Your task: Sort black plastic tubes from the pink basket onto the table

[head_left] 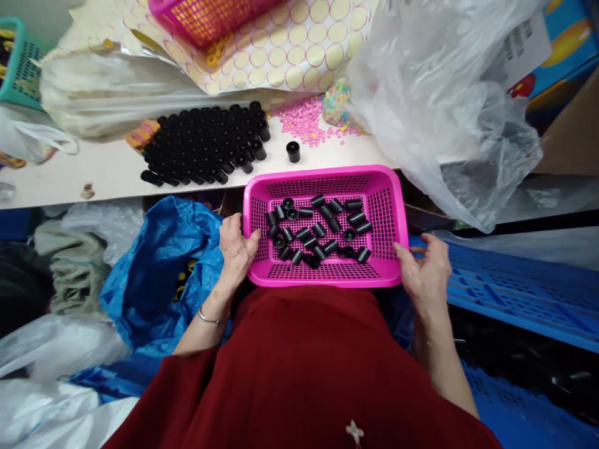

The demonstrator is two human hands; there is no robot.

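Note:
A pink plastic basket (325, 280) is held level in front of my body, at the front edge of the white table (276, 165). My left hand (236, 249) grips its left end, thumb over the rim. At the opposite end, my right hand (425, 268) has its thumb on the rim, with the other fingers partly behind the side. Several short black cylindrical caps (318, 229) lie loose inside, most on their sides. Beyond the basket, a single black cap (293, 151) stands on the table. A packed block of black caps (201, 143) stands to its left.
Pink beads (302, 121) are scattered behind the caps. A clear plastic bag (435, 112) hangs over the table's right side. Sticker sheets (299, 43) and another pink basket (196, 22) lie at the back. A blue bag (140, 274) is at lower left, blue crates (519, 293) at right.

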